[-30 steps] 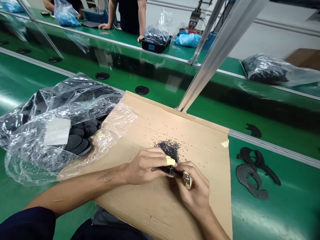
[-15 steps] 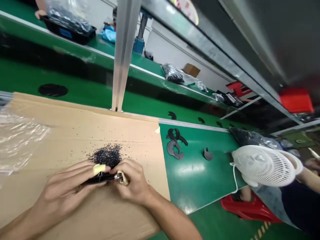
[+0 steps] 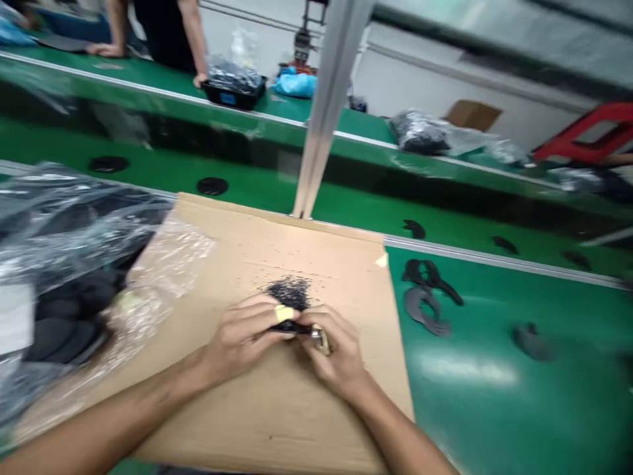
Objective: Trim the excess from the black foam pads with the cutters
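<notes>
Post [image 3: 327, 92] and cardboard [image 3: 237, 425] under hands [image 3: 244, 333] have shifted rightward in view.

No text, brand, number or sign can be read. A small blue label [image 3: 228, 99] is on the front of the black tray [image 3: 256, 100], on the far counter [image 3: 281, 111] beyond the left grip [image 3: 247, 330]; whatever it may carry is too small and blurred to tell.

Black piece [image 3: 285, 325] — thin, flat — lies between two hands, above cardboard [image 3: 277, 402].
</notes>
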`<action>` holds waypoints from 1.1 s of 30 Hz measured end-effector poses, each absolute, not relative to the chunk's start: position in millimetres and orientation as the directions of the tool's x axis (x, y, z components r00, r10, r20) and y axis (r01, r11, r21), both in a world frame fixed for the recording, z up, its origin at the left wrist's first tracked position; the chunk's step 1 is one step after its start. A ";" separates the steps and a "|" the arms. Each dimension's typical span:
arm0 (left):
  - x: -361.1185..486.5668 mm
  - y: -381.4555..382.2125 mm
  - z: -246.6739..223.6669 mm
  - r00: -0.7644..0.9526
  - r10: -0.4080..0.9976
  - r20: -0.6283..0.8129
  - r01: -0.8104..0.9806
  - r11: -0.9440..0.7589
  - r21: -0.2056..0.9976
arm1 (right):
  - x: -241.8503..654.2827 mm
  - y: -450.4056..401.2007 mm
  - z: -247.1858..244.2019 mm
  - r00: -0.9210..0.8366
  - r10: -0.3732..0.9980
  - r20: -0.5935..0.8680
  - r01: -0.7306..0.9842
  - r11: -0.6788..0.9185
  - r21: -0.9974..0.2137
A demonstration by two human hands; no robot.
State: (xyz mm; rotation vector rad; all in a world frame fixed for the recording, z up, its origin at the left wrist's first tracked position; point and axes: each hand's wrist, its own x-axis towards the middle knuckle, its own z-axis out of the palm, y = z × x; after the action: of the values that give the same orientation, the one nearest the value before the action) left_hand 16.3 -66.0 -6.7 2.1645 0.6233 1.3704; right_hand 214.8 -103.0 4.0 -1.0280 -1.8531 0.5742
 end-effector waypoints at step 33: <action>18.3 -56.6 -4.2 0.426 0.707 0.564 0.065 -0.646 0.760 | 218.0 -94.0 5.7 -0.255 0.809 0.530 0.360 0.588 -0.725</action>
State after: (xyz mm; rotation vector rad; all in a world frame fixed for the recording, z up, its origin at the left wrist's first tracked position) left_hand 18.3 -56.6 -4.2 2.0148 0.6506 1.2348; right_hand 218.0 -94.0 5.7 -0.9467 -1.8495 0.5825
